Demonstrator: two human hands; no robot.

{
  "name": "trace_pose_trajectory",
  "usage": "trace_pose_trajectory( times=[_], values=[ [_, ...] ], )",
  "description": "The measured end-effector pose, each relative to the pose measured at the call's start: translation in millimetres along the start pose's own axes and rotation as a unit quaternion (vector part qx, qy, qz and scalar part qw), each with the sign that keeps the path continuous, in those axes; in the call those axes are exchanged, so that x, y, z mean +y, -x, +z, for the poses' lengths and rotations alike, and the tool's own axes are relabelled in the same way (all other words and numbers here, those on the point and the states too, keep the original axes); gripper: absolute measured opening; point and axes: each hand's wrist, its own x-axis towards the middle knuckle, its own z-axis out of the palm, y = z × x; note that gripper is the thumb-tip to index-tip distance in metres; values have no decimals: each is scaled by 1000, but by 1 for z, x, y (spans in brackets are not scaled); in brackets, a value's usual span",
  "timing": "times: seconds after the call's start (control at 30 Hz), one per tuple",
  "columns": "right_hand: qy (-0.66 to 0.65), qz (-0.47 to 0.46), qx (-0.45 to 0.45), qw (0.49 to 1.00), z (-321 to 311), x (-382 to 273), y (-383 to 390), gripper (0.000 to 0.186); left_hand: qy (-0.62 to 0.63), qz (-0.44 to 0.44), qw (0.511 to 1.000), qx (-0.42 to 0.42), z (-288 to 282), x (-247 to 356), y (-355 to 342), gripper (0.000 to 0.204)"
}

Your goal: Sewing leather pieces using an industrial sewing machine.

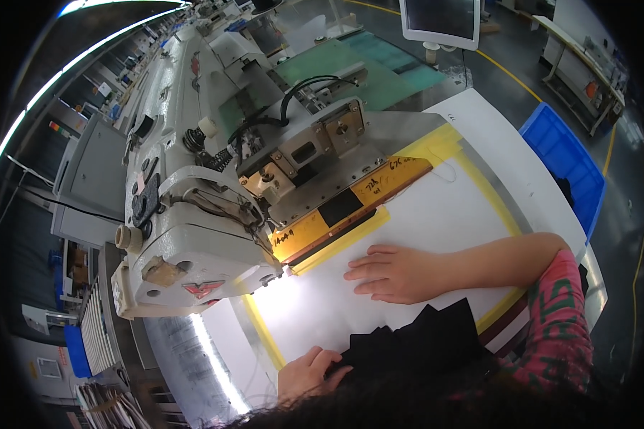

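Note:
My right hand [402, 274] lies palm down on the white work surface [440, 222], its fingers stretched toward the sewing machine and nothing in them. At the lower edge, my left hand [309, 373] curls its thumb and fingers around the left edge of several overlapping black fabric pieces [415, 339]. These pieces lie close to me, with jagged corners pointing away. Ahead of both hands stands a large white industrial sewing machine [207, 250], its lamp lighting the surface below the head. A yellow-orange clamp plate [358, 200] with handwriting and a black patch sits beneath its metal clamp.
Yellow tape [490, 189] borders the white surface. A blue plastic crate [569, 164] stands beyond its right edge. At the back are a monitor [442, 21] and a green tabletop [365, 68]. A metal surface [193, 365] reflects light at the lower left.

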Motion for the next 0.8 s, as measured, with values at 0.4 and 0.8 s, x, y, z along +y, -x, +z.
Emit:
trace_pose_trajectory(
  times=[0.4, 0.8],
  values=[
    [-308, 398, 19, 864, -28, -19, -20, 32, -30, 130, 966, 221, -12, -4, -76, 20],
    [-234, 436, 135, 859, -34, 21, -34, 28, -173, 73, 958, 218, 23, -33, -85, 60]
  ],
)
